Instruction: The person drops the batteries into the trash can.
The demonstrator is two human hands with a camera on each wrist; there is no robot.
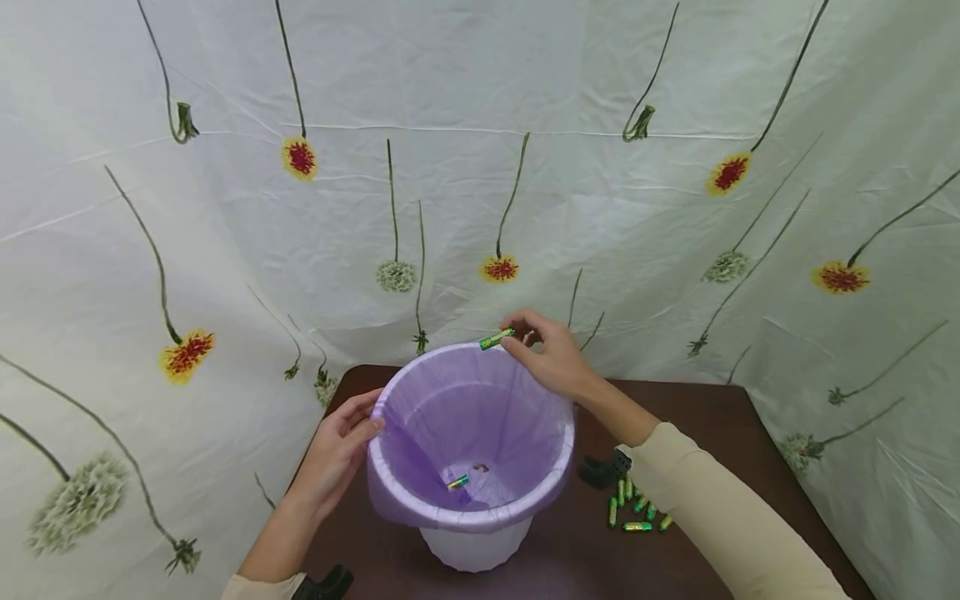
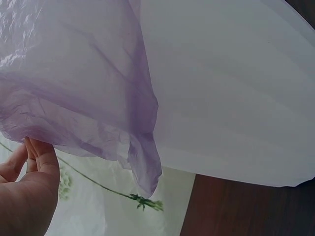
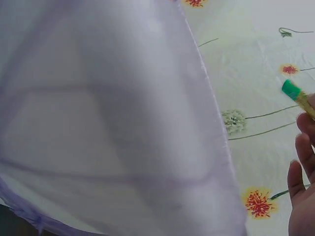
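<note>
A white trash bin (image 1: 477, 546) stands on the table, lined with a thin purple bag (image 1: 468, 417) folded over its rim. My left hand (image 1: 341, 446) grips the left side of the rim, thumb on top and fingers outside; the left wrist view has the fingers against the hanging bag (image 2: 83, 113). Above the far right rim, my right hand (image 1: 551, 354) pinches a green and gold battery (image 1: 497, 338) between thumb and fingers. Another battery (image 1: 457, 482) lies at the bottom of the bin, beside a small dark reddish bit too small to make out.
Several green batteries (image 1: 637, 527) lie loose on the dark brown table (image 1: 690, 417), right of the bin, partly under the right sleeve. Black wrist straps show at both wrists. Pale cloth with printed flowers (image 1: 450, 183) hangs around the table's back and sides.
</note>
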